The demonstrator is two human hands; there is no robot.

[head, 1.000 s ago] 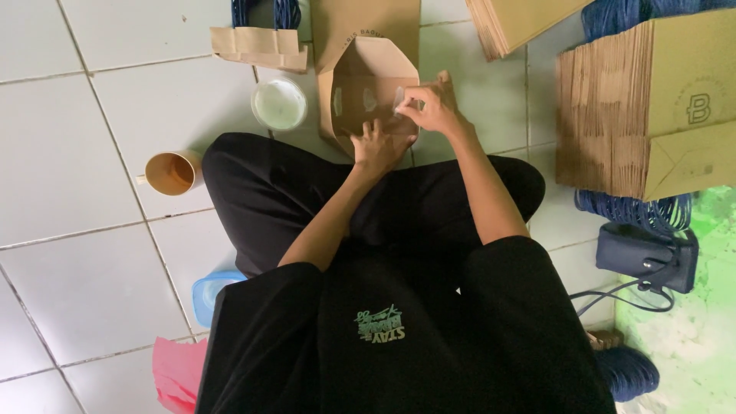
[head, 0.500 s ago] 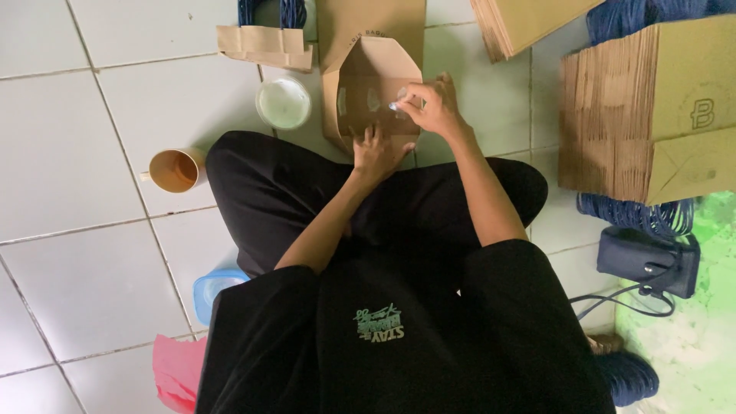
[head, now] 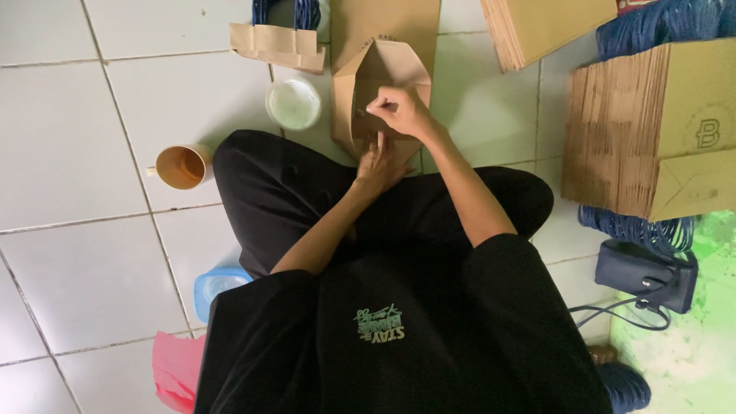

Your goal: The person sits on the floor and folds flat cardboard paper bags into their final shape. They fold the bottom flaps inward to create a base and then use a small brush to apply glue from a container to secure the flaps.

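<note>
At twelve o'clock, we press the bag (head: 383, 84) flat with our left hand (head: 378, 159) while our right hand (head: 400, 111) pinches something small; next needs firm creasing.

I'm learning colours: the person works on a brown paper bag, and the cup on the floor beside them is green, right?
Not quite. The head view shows the cup is orange, not green. It does stand on the floor, and the paper bag is brown.

One head camera looks steeply down from close above the lap, white tiled floor (head: 92, 100) toward 12 o'clock.
</note>
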